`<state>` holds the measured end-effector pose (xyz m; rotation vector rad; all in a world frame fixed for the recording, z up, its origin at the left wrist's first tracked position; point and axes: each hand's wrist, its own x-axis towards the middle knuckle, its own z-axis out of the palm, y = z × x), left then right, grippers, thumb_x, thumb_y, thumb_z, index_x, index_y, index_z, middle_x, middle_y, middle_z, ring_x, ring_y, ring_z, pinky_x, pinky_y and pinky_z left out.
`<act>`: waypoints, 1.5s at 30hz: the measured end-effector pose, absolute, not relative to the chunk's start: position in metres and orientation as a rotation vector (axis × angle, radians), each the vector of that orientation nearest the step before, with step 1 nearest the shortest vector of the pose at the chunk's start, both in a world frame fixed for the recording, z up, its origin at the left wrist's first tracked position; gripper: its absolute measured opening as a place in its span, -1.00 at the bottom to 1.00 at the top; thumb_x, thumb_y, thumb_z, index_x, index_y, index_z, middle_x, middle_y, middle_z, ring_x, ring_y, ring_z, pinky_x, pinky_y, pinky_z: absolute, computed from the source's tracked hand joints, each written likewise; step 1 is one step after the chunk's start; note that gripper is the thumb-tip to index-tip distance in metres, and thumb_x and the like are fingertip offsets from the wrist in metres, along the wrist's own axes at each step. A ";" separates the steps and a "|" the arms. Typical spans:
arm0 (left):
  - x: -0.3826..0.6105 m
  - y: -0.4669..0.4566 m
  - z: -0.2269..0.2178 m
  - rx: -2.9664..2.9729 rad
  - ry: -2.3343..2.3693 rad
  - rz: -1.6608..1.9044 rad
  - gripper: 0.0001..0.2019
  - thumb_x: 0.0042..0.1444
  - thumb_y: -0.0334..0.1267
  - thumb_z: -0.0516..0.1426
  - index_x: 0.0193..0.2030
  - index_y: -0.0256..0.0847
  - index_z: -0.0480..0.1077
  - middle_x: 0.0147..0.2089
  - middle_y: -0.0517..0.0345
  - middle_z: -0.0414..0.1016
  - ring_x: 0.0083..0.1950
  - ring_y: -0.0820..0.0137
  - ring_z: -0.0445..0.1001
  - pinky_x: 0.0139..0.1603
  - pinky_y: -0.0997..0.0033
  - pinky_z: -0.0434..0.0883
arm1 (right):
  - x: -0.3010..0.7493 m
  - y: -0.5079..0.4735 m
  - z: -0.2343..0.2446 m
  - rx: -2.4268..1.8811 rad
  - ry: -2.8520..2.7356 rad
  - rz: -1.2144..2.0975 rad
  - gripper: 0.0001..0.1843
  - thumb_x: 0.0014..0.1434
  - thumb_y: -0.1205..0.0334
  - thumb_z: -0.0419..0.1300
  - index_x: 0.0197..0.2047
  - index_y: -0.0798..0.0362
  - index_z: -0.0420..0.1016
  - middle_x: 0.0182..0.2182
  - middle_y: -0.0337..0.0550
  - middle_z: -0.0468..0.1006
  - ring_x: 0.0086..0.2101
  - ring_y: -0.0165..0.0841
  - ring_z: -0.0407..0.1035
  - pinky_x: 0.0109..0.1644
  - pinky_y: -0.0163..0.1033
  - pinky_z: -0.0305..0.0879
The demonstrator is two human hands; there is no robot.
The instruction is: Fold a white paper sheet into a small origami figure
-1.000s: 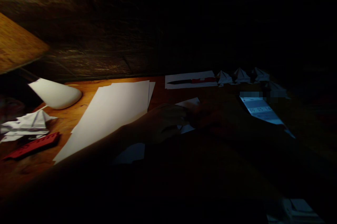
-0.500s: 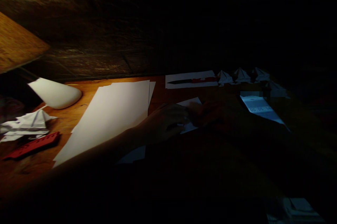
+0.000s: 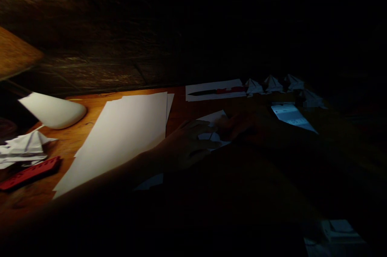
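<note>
A small white piece of paper (image 3: 211, 117) lies between my hands in dim light, and part of it looks folded. My left hand (image 3: 193, 140) rests over its left side with fingers spread, and white paper shows between the thumb and fingers. From the right, my right hand (image 3: 240, 126) has its fingers bent together at the paper's edge; the fingertips are too dark to see clearly. A stack of white sheets (image 3: 130, 128) lies left of the hands, partly under my left forearm.
Behind the hands a red-handled knife (image 3: 217, 91) lies on paper, beside several folded paper shapes (image 3: 273, 83). A lit phone (image 3: 293, 117) is at right. A lamp base (image 3: 54, 110), a red notched object (image 3: 32, 172) and folded paper (image 3: 27, 144) sit at left.
My left fingers have spread and shifted a little, so more of the paper shows between them. The whole view has shifted slightly, with table items appearing further left.
</note>
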<state>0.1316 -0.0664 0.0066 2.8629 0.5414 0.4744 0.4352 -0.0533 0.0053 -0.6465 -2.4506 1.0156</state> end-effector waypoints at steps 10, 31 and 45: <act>0.133 -0.067 0.010 2.790 0.535 0.411 -0.70 0.37 -0.35 0.14 0.17 -0.04 0.54 0.38 -0.03 0.36 0.39 0.08 0.34 0.37 -0.13 0.38 | 0.434 -0.051 0.009 -0.646 -2.454 1.047 -0.65 0.26 0.41 0.24 -0.02 -0.17 0.71 0.17 -0.21 0.61 0.18 -0.22 0.44 0.30 0.01 0.30; 0.137 -0.068 -0.001 2.894 0.373 0.500 -0.63 0.41 -0.41 0.01 0.28 -0.23 0.41 0.40 -0.18 0.38 0.44 0.12 0.34 0.33 -0.04 0.46 | 0.437 -0.053 0.017 -0.775 -2.512 0.748 -0.67 0.11 0.43 0.30 -0.21 -0.21 0.76 -0.03 -0.31 0.73 0.04 -0.20 0.52 0.12 -0.03 0.45; 0.151 -0.077 0.002 3.014 0.394 0.501 -0.57 0.31 -0.49 0.00 0.29 -0.32 0.32 0.33 -0.20 0.44 0.34 0.09 0.44 0.27 0.01 0.48 | 0.432 -0.068 0.037 -0.870 -2.603 0.585 -0.73 0.02 0.43 0.19 -0.34 -0.05 0.69 -0.02 -0.19 0.69 -0.03 -0.16 0.54 0.01 -0.04 0.47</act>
